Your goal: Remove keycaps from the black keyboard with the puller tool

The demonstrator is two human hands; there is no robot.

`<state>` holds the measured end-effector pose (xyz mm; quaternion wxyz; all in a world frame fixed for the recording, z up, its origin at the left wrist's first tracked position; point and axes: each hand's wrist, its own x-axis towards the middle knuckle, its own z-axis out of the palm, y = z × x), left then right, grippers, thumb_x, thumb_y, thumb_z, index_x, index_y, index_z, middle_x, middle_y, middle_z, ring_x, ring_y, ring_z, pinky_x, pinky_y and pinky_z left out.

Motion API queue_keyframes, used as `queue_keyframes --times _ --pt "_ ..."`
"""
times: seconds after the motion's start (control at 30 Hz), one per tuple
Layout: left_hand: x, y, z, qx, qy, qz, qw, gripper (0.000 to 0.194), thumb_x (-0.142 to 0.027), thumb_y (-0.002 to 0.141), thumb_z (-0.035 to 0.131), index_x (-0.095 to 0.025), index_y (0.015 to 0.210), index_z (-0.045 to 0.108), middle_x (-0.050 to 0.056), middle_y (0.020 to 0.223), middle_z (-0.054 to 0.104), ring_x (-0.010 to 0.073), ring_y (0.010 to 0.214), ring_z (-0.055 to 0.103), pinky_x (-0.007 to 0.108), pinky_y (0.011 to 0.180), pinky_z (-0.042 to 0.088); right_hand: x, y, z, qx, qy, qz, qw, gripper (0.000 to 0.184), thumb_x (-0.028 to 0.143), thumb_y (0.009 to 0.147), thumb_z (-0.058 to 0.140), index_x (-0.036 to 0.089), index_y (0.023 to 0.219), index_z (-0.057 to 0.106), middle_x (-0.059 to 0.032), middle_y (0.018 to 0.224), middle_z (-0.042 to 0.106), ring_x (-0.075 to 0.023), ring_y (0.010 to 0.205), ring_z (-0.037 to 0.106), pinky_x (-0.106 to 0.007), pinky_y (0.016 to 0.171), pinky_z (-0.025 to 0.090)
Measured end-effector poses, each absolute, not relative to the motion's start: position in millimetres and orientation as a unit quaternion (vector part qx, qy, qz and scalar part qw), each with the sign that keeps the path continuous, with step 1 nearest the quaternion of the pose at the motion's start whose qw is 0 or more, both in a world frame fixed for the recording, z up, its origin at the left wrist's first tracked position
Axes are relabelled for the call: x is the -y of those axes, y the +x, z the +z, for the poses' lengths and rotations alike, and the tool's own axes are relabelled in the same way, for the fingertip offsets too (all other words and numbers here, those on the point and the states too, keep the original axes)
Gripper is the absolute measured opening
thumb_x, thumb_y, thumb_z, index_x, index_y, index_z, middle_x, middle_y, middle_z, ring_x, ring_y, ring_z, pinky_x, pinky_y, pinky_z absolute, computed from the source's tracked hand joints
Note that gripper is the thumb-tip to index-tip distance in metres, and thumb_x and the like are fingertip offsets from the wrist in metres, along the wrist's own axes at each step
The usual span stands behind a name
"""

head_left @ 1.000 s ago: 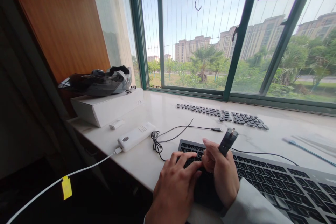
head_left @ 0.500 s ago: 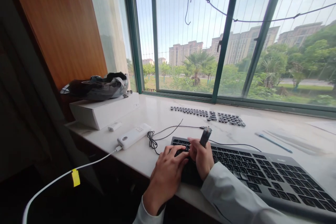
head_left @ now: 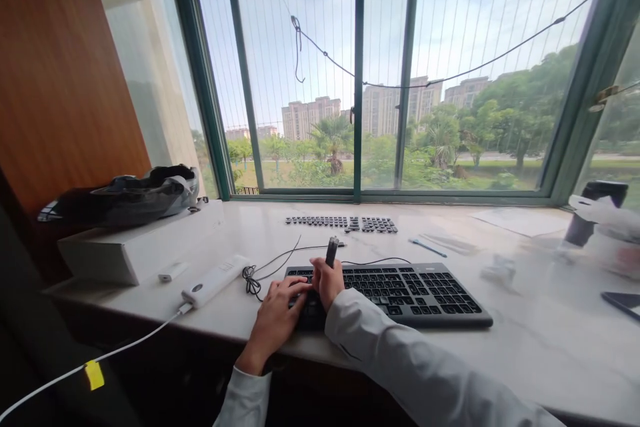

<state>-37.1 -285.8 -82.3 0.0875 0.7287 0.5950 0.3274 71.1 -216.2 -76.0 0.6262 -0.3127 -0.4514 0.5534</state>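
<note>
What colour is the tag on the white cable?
The tag is yellow, visible in the head view.

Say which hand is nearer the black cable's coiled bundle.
Left. The left hand is just right of the bundle, at the keyboard's left end; the right hand is farther right, gripping a dark tool.

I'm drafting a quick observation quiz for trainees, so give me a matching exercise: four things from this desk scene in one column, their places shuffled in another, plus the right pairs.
Things
1. Keyboard
2. Loose keycaps
3. Black tool
4. Yellow tag

Places
a. On the white cable
b. Pointing up from the grip of the right hand
c. With its left end under the left hand
d. Set out in rows near the window

Right pairs: 1-c, 2-d, 3-b, 4-a
</note>
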Motion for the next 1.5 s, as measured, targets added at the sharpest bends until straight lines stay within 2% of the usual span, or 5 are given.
queue_keyframes --times 0.23,0.73,1.0,1.27,1.5 --pt "281.0 -29.6 -83.5 -0.616 0.703 0.346 0.082 0.028 -0.041 0.087 0.051 -0.027 0.101 0.071 0.002 0.118 0.062 0.0231 0.109 0.052 0.038 0.095 0.043 215.3 70.5 -78.2 0.416 -0.298 0.585 0.629 0.035 0.033 0.062 0.058 0.024 0.042 0.03 0.0087 0.033 0.024 -0.0053 0.033 0.019 -0.024 0.033 0.015" --pt "279.1 -28.9 -88.9 -0.62 0.698 0.351 0.071 0.026 -0.043 0.086 0.052 -0.03 0.099 0.071 0.0 0.119 0.062 0.0232 0.109 0.051 0.038 0.093 0.044 213.0 71.2 -81.7 0.431 -0.287 0.585 0.624 0.035 0.032 0.062 0.061 0.023 0.042 0.033 0.0076 0.033 0.025 -0.0055 0.033 0.02 -0.024 0.032 0.015" --pt "279.9 -28.2 -88.7 -0.62 0.695 0.358 0.074 0.025 -0.041 0.087 0.052 -0.029 0.098 0.071 0.0 0.119 0.062 0.0229 0.109 0.051 0.038 0.094 0.043 218.5 71.3 -72.3 0.391 -0.276 0.617 0.624 0.033 0.027 0.056 0.059 0.022 0.037 0.033 0.0084 0.032 0.024 -0.0043 0.03 0.019 -0.024 0.033 0.011" --pt "283.4 -26.9 -86.0 -0.62 0.695 0.357 0.071 0.025 -0.043 0.087 0.052 -0.029 0.099 0.07 0.0 0.118 0.062 0.0224 0.109 0.051 0.036 0.095 0.042 218.9 74.5 -78.7 0.479 -0.285 0.542 0.629 0.037 0.03 0.063 0.059 0.022 0.037 0.034 0.0074 0.033 0.027 -0.0057 0.034 0.022 -0.025 0.037 0.017" --pt "282.8 -27.2 -86.2 -0.616 0.685 0.382 0.076 0.022 -0.039 0.085 0.056 -0.027 0.099 0.069 0.0 0.114 0.065 0.0223 0.107 0.053 0.035 0.094 0.041 224.5 75.8 -76.9 0.497 -0.263 0.553 0.615 0.04 0.036 0.065 0.057 0.023 0.037 0.032 0.0068 0.033 0.027 -0.0063 0.034 0.021 -0.026 0.038 0.018"
